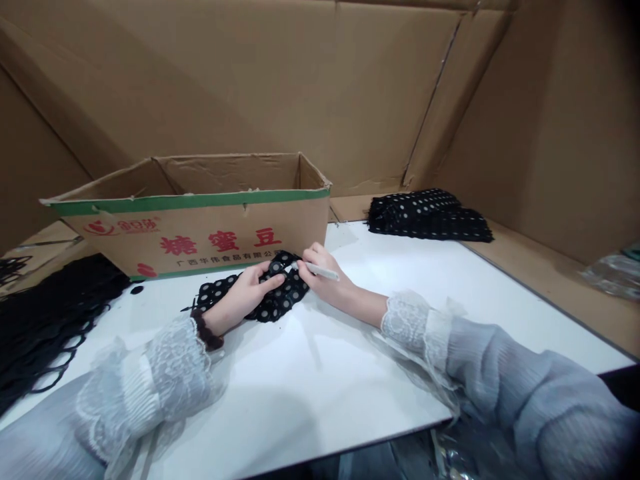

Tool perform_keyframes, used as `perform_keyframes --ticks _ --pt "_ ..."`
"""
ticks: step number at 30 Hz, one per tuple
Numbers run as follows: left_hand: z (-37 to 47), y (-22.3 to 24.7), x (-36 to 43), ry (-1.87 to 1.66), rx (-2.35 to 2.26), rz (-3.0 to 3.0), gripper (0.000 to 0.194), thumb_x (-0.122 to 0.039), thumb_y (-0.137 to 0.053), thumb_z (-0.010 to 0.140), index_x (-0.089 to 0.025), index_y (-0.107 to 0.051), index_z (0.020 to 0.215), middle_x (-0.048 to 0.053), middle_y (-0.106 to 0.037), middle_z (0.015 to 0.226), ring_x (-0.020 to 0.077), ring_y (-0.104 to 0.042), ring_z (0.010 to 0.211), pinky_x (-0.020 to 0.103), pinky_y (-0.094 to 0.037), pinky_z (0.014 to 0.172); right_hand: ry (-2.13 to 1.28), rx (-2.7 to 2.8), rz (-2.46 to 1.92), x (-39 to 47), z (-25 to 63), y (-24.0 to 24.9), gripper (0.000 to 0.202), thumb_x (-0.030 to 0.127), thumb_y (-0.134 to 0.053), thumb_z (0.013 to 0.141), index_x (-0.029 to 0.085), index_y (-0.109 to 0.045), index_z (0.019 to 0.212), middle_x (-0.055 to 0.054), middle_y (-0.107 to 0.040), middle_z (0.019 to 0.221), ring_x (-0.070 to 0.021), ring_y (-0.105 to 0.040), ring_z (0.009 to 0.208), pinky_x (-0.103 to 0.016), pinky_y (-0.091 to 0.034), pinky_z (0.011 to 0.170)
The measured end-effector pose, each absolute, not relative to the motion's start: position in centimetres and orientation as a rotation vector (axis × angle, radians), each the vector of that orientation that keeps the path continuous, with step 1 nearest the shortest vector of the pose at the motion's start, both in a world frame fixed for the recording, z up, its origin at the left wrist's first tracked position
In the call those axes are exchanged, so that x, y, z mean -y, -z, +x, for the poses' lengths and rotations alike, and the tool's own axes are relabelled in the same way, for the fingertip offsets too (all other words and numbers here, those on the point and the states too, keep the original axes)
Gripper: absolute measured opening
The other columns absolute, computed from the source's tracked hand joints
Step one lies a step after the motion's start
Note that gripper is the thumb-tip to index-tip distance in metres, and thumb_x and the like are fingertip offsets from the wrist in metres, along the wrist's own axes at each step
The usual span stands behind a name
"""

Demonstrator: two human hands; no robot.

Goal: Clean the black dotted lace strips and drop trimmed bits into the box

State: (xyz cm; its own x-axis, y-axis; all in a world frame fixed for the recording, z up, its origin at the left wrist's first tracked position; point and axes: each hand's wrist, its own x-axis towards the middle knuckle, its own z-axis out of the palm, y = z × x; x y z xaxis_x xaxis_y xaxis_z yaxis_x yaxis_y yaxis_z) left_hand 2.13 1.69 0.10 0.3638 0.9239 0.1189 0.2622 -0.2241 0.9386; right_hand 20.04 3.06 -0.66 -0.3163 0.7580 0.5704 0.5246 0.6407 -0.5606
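A black sheet punched with round holes (273,300) lies on the white table (320,373) just in front of an open cardboard box (200,227). My left hand (247,293) presses on the sheet and pinches its upper edge between thumb and fingers. My right hand (325,277) holds a thin white pen-like tool (317,270), gripped like a pencil, with its tip touching the sheet's top right part. Both forearms wear grey sleeves with lace cuffs.
A stack of the same black perforated sheets (430,213) sits at the back right. A heap of black ring-shaped scraps (45,320) covers the left side. Cardboard walls (350,87) surround the table. A clear plastic bag (613,273) lies at the far right.
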Motion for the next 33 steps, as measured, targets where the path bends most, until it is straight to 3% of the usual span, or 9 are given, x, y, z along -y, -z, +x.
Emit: perform_keyframes --ticks 4,6,10,21,26,33 --pt "2.0 0.1 -1.8 -0.980 -1.111 1.689 0.043 -0.045 -0.059 0.074 -0.015 -0.058 0.105 0.008 -0.063 0.108 0.0247 -0.056 0.100 0.034 -0.042 0.087 -0.563 1.918 -0.966 -3.0 20.8 0.1 0.024 0.027 -0.042 0.082 0.018 -0.042 0.059 -0.003 -0.050 0.078 -0.0142 -0.049 0.077 -0.028 -0.038 0.072" --pt "1.9 0.2 -1.8 -0.998 -1.126 1.627 0.044 -0.046 -0.058 0.075 -0.014 -0.058 0.105 0.009 -0.064 0.108 0.0247 -0.057 0.099 0.034 -0.043 0.085 -0.781 1.873 -1.031 -2.9 21.3 -0.1 0.026 0.030 -0.042 0.081 0.017 -0.047 0.060 -0.003 -0.054 0.074 -0.0138 -0.051 0.073 -0.027 -0.038 0.067" --pt "1.8 0.1 -1.8 -0.972 -1.115 1.594 0.043 -0.044 -0.061 0.073 -0.014 -0.058 0.104 0.008 -0.064 0.106 0.0246 -0.058 0.097 0.034 -0.044 0.083 -0.981 1.872 -1.063 -2.9 21.9 -0.4 0.027 0.034 -0.043 0.081 0.016 -0.049 0.061 0.003 -0.046 0.056 -0.0104 -0.043 0.055 -0.023 -0.030 0.052" --pt "2.0 -0.3 -1.8 -0.965 -1.221 1.671 0.038 -0.026 -0.065 0.065 -0.017 -0.055 0.100 0.004 -0.064 0.103 0.0230 -0.059 0.095 0.035 -0.044 0.085 -1.018 1.955 -0.937 -2.2 21.7 -1.0 0.026 0.033 -0.042 0.083 0.018 -0.041 0.062 0.004 -0.038 0.059 -0.0092 -0.036 0.056 -0.023 -0.026 0.051" --pt "1.9 -0.2 -1.8 -0.975 -1.235 1.719 0.043 -0.029 -0.064 0.066 -0.017 -0.051 0.105 0.006 -0.061 0.107 0.0237 -0.057 0.099 0.035 -0.043 0.087 -0.985 1.999 -0.912 -2.0 21.7 -1.1 0.028 0.032 -0.040 0.084 0.019 -0.033 0.061 0.005 -0.031 0.058 -0.0090 -0.031 0.055 -0.023 -0.023 0.050" --pt "2.1 -0.1 -2.0 -0.952 -1.286 1.782 0.048 -0.031 -0.066 0.065 -0.017 -0.048 0.108 0.006 -0.059 0.109 0.0232 -0.054 0.102 0.035 -0.040 0.090 -0.542 2.227 -0.903 -1.7 20.9 -0.4 0.021 0.023 -0.038 0.084 0.020 -0.030 0.065 0.000 -0.038 0.071 -0.0124 -0.039 0.062 -0.027 -0.031 0.059"
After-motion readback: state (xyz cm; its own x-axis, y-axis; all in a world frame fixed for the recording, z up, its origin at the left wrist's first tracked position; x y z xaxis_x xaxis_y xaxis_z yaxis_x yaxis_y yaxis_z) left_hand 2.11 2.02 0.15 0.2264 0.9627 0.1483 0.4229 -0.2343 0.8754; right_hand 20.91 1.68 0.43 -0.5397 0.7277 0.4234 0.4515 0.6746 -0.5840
